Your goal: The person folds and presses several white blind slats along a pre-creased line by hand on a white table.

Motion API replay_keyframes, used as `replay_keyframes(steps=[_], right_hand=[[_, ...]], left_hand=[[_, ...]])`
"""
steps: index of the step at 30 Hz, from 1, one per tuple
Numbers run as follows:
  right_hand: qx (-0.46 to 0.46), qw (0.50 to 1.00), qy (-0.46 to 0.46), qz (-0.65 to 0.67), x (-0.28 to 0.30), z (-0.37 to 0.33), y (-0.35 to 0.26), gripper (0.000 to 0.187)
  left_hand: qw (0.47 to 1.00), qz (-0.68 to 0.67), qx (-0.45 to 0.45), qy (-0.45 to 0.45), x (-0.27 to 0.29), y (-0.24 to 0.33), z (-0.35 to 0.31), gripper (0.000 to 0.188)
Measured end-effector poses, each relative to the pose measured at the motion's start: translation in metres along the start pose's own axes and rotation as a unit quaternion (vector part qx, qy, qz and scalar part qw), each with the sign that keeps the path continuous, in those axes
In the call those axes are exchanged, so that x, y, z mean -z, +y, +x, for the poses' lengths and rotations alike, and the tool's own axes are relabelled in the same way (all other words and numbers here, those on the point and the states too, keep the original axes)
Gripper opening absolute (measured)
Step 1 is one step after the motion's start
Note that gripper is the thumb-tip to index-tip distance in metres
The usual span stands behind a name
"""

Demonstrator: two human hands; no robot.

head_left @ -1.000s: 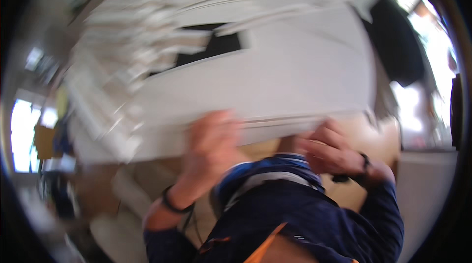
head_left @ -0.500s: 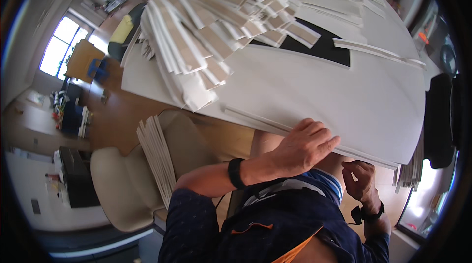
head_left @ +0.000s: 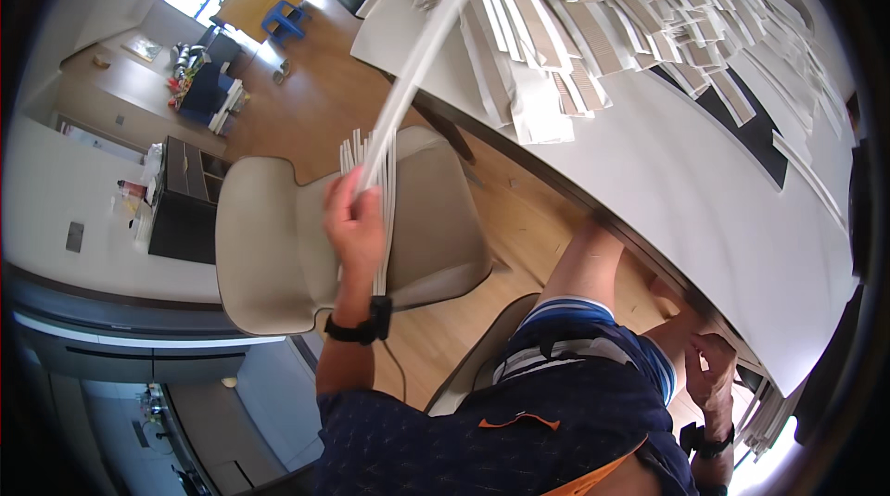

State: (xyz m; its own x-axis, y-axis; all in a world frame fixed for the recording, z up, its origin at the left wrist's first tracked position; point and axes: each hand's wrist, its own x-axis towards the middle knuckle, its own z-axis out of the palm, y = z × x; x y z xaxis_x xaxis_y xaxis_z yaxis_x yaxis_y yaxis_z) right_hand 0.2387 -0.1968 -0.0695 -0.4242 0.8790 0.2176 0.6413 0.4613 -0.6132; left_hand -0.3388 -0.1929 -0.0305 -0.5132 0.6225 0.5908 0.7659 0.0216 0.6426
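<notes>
My left hand is closed round one end of a long white strip, blurred by motion. The strip slants up and away above the beige chair, its far end over the table's corner. Below it, a bundle of similar white strips lies across the chair, partly covered by my hand. My right hand is low beside the table's near right edge, its fingers curled in; whatever they may hold is hidden.
On the white table a big fanned heap of white and brown strips overlaps a black mat. A single strip lies right of the mat. More strips hang below the table's right end. A dark cabinet stands beyond the chair.
My left hand has moved from the table's near edge left to over the chair, carrying the strip that lay along that edge. The view has turned left. My right hand stays by the table's right end.
</notes>
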Motion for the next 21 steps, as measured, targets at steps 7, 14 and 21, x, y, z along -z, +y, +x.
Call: replay_keyframes(steps=[7, 14, 21], right_hand=[[-0.054, 0.996, -0.072, 0.002, 0.023, 0.011, -0.008, 0.021], [-0.053, 0.988, -0.124, 0.078, 0.128, 0.070, -0.022, 0.014], [-0.166, 0.961, 0.131, -0.179, 0.228, 0.124, 0.127, 0.016]], left_hand=[[0.929, 0.303, 0.042, -0.207, 0.080, -0.223, -0.058, 0.078], [0.983, -0.073, 0.142, -0.085, -0.011, -0.234, -0.009, 0.059], [0.971, -0.179, 0.007, -0.158, -0.106, -0.065, 0.115, 0.051]])
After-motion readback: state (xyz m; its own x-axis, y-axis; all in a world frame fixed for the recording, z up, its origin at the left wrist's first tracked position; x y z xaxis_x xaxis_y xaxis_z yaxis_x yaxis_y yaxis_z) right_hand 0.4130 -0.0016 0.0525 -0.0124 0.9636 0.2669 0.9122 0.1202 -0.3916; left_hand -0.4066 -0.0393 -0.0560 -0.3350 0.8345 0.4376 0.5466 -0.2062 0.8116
